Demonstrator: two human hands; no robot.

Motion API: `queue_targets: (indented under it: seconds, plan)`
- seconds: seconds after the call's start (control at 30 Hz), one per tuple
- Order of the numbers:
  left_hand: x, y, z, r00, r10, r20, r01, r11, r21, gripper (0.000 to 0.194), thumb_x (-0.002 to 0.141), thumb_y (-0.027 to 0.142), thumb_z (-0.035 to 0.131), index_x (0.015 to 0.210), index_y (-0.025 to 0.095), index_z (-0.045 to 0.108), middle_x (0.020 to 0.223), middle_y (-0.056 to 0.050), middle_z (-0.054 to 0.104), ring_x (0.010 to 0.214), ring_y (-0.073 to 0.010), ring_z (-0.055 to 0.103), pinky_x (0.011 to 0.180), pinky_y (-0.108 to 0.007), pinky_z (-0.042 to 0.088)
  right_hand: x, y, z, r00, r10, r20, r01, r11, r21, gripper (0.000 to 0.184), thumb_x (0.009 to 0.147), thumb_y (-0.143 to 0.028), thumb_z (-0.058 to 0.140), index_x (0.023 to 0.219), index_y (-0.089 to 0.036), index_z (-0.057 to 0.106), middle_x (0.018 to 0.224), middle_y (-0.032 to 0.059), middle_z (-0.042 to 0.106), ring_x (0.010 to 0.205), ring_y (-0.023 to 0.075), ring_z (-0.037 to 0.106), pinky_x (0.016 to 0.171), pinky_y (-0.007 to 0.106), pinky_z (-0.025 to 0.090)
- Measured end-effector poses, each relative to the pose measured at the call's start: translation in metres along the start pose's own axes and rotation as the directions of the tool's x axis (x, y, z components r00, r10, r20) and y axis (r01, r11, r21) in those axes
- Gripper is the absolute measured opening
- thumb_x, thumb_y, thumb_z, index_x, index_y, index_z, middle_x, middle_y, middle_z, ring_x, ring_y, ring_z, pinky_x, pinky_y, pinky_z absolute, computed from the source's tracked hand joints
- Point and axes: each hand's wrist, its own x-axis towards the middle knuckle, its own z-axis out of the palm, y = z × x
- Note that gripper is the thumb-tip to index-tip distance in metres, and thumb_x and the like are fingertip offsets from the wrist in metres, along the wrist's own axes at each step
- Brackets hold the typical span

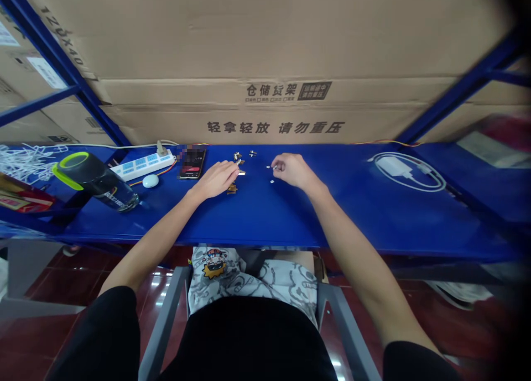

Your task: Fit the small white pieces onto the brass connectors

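Note:
My left hand (218, 179) is closed on a small brass-coloured metal piece (241, 172) that sticks out past the fingertips. Just below this hand more brass-coloured pieces (232, 189) lie on the blue shelf top (257, 220). Small silvery metal parts (253, 154) and a little cluster of similar parts (237, 156) are beyond the fingers. To the right, my right hand (293, 171) pinches something tiny between thumb and forefinger, too small to name. Close to its fingertips lie two small white pieces, one nearer the front (272, 182) and one farther back (267, 167).
On the left stand a phone (193, 163), a white power strip (145, 166), a round white object (150, 181) and a dark bottle (102, 182). A white charger with coiled cable (394, 166) lies right. A large cardboard box (265, 55) closes off the back.

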Motion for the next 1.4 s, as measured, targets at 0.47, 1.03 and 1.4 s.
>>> queue_targets:
  seconds: [0.47, 1.03, 1.4]
  plan:
    - [0.003, 0.007, 0.004, 1.0, -0.027, 0.005, 0.027, 0.997, -0.068, 0.04, 0.11, 0.036, 0.022, 0.104, 0.019, 0.058, 0.105, -0.009, 0.065, 0.101, -0.0247, 0.059, 0.089, -0.038, 0.044, -0.005, -0.041, 0.025, 0.985, -0.166, -0.041, 0.17, 0.921, 0.351, 0.026, 0.089, -0.035, 0.068, 0.111, -0.023, 0.075, 0.108, 0.0066, 0.076, 0.086, 0.0219, 0.07, 0.079, 0.039, 0.056]
    - [0.001, -0.017, 0.003, 0.96, -0.237, -0.149, 0.238, 0.971, -0.011, 0.037, 0.109, 0.031, 0.026, 0.103, 0.02, 0.061, 0.107, -0.009, 0.065, 0.103, -0.0267, 0.058, 0.095, -0.043, 0.045, 0.01, -0.052, 0.067, 0.996, -0.091, 0.011, 0.085, 0.962, 0.261, 0.012, 0.088, -0.027, 0.067, 0.086, -0.024, 0.079, 0.089, 0.0029, 0.076, 0.078, 0.0196, 0.068, 0.083, 0.037, 0.053]
    - [0.0, -0.023, 0.013, 0.969, -0.214, -0.122, 0.215, 0.977, -0.006, 0.026, 0.106, 0.028, 0.037, 0.104, 0.02, 0.062, 0.106, -0.008, 0.065, 0.101, -0.0251, 0.057, 0.093, -0.041, 0.045, 0.004, -0.051, 0.064, 0.983, -0.178, 0.039, 0.173, 0.98, 0.098, 0.016, 0.092, -0.025, 0.065, 0.101, -0.023, 0.078, 0.098, 0.0059, 0.069, 0.085, 0.0202, 0.063, 0.083, 0.036, 0.051]
